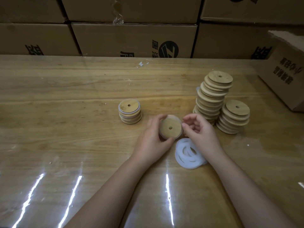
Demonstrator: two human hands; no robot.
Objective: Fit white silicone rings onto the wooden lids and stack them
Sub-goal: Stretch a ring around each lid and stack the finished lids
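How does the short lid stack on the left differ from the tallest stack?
The short stack holds a few lids; the tallest stack holds many more. The short stack sits fairly straight; the tallest stack is staggered and leans. A white ring rims the short stack's top lid; the tallest stack's looks bare. Both are round wooden lids with centre holes.
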